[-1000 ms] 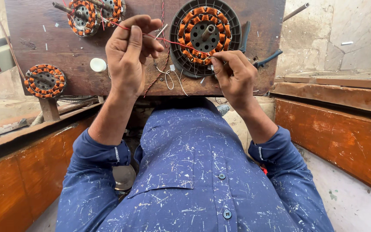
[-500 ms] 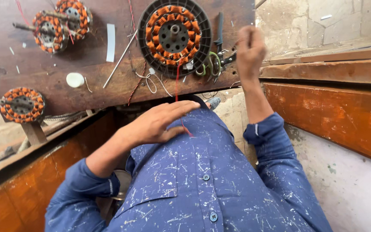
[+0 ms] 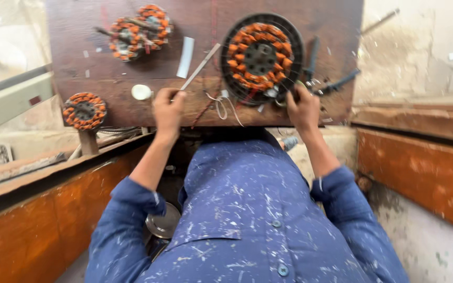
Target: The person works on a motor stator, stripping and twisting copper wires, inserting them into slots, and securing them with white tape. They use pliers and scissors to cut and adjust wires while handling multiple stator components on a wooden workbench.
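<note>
Now my right hand (image 3: 304, 107) grips the round black stator with orange copper coils (image 3: 260, 56) at its five o'clock edge. My left hand (image 3: 168, 109) closes on a thin pale strip (image 3: 201, 66) at the stator's eight o'clock. Coils look wound; loose wire ends (image 3: 221, 102) remain untied on the brown wooden desk (image 3: 132, 63).

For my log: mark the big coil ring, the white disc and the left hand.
big coil ring (image 3: 261, 57), head view, dark centre hub
white disc (image 3: 141, 92), head view, top face
left hand (image 3: 168, 110), head view, back of hand

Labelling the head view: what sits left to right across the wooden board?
Small orange-wound stator at the left edge → pair of wound stators → round white disc → left hand → white strip → large black-ringed stator → right hand → dark-handled tools.
</note>
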